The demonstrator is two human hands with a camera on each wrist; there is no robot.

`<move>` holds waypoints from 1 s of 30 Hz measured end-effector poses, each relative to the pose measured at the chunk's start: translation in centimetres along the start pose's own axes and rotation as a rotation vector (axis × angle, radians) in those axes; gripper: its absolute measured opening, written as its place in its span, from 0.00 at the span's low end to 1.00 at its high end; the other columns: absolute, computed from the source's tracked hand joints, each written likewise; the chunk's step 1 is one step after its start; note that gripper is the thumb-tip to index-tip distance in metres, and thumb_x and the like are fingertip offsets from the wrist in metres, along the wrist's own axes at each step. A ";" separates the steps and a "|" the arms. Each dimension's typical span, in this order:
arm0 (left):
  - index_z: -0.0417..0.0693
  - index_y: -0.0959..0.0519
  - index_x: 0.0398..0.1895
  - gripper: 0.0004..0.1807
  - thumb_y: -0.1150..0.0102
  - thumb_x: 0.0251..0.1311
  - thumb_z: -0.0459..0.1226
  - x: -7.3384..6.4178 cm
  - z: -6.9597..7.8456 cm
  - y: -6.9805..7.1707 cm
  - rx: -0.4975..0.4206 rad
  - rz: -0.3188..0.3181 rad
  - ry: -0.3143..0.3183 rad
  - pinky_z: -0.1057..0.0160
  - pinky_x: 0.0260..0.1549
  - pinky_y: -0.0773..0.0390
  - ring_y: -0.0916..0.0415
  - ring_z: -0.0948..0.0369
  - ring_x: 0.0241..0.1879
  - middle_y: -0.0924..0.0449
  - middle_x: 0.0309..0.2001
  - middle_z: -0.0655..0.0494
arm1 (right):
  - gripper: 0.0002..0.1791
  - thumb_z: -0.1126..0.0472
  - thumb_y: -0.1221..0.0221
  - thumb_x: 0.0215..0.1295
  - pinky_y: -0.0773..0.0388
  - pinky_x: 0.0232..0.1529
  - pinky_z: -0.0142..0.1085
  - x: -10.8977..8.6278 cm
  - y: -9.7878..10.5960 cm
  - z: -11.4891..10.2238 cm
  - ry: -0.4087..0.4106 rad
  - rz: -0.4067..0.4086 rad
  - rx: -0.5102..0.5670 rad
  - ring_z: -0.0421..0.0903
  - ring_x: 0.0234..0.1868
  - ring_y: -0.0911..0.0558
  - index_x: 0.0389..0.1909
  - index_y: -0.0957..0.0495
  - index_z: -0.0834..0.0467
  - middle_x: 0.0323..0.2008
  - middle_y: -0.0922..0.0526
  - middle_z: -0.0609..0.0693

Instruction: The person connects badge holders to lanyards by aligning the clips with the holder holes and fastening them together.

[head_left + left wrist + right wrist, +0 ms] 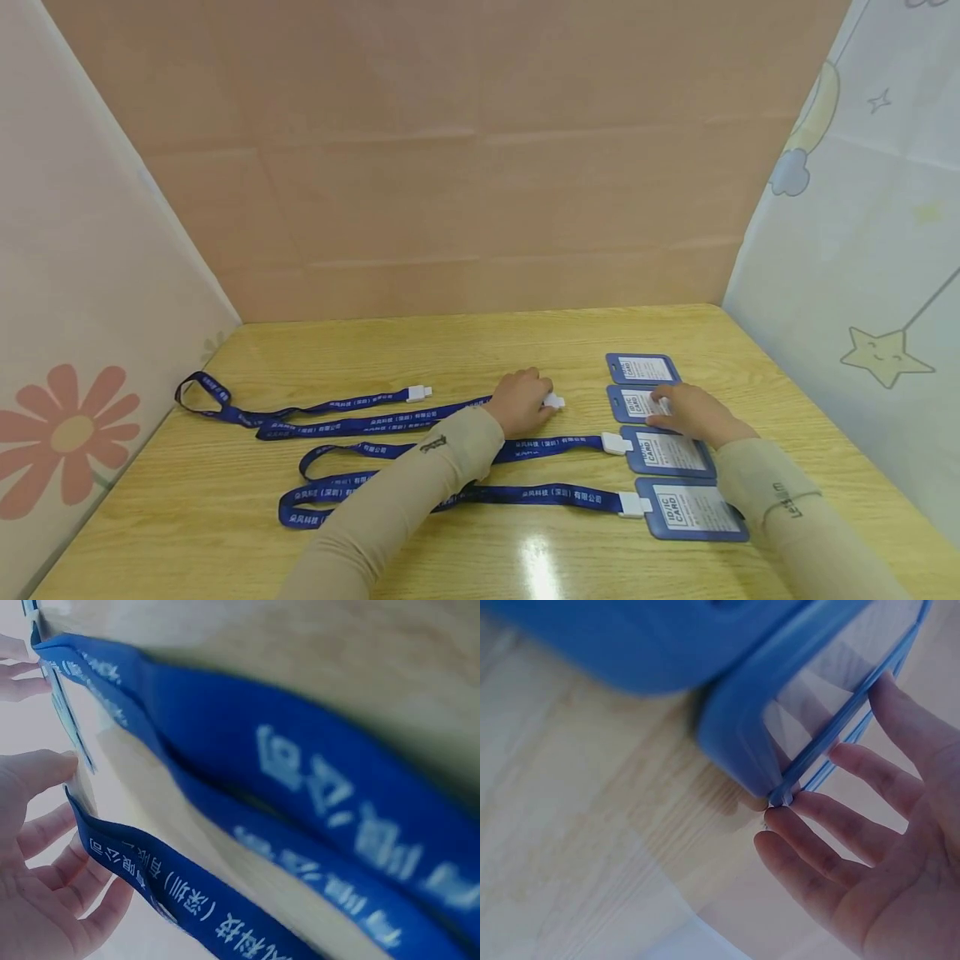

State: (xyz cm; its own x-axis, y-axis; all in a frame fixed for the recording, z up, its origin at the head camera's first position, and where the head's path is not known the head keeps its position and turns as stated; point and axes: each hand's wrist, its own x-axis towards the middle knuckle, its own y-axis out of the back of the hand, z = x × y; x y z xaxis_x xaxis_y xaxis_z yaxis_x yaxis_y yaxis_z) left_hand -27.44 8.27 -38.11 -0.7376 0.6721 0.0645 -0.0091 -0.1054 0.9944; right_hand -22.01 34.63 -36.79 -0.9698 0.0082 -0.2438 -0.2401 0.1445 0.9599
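Observation:
My left hand (522,402) pinches a blue lanyard (442,417) near its white plastic clip (553,402), which pokes out past the fingers. In the left wrist view, the thumb meets the end of the printed strap (187,892). My right hand (697,412) grips a blue ID badge holder (628,403), second from the back in a column; its thumb and fingers lie at the edges, and the hand covers the right part. The right wrist view has the fingertips (780,817) along that holder's rim (739,742). A small gap separates the clip from the held holder.
Another badge holder (641,367) lies behind the held one. Two nearer holders, one in front (667,451) and one nearest (693,510), have lanyard clips at their left ends. A separate lanyard (367,403) stretches across the left of the wooden table (465,350).

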 end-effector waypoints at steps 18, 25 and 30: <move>0.51 0.21 0.46 0.17 0.44 0.61 0.51 0.9 0.9 0.6 0.033 -0.003 -0.017 0.67 0.32 0.31 0.31 0.65 0.32 0.23 0.37 0.58 | 0.29 0.48 0.37 0.56 0.28 0.51 0.57 -0.2 0.0 -0.1 -0.005 0.008 0.006 0.57 0.44 0.22 0.52 0.26 0.64 0.49 0.23 0.68; 0.52 0.20 0.45 0.16 0.44 0.61 0.50 1.3 1.1 0.4 0.046 0.002 -0.035 0.67 0.31 0.30 0.31 0.65 0.32 0.23 0.36 0.58 | 0.28 0.49 0.37 0.56 0.29 0.52 0.58 -0.3 -0.1 -0.1 -0.011 0.013 -0.002 0.61 0.48 0.23 0.52 0.26 0.64 0.51 0.23 0.68; 0.52 0.20 0.45 0.15 0.44 0.61 0.49 1.6 1.4 0.4 0.048 -0.016 -0.033 0.66 0.33 0.29 0.32 0.65 0.32 0.23 0.36 0.58 | 0.28 0.49 0.37 0.56 0.29 0.52 0.57 -0.3 -0.1 -0.2 0.002 0.023 -0.009 0.61 0.48 0.23 0.52 0.26 0.64 0.50 0.23 0.68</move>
State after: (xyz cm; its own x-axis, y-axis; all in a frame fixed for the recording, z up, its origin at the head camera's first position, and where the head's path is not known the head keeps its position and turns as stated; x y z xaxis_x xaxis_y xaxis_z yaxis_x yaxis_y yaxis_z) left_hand -27.64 10.31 -37.50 -0.7149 0.6974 0.0500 0.0122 -0.0591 0.9982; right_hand -21.67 34.38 -36.75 -0.9751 0.0094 -0.2214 -0.2182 0.1357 0.9664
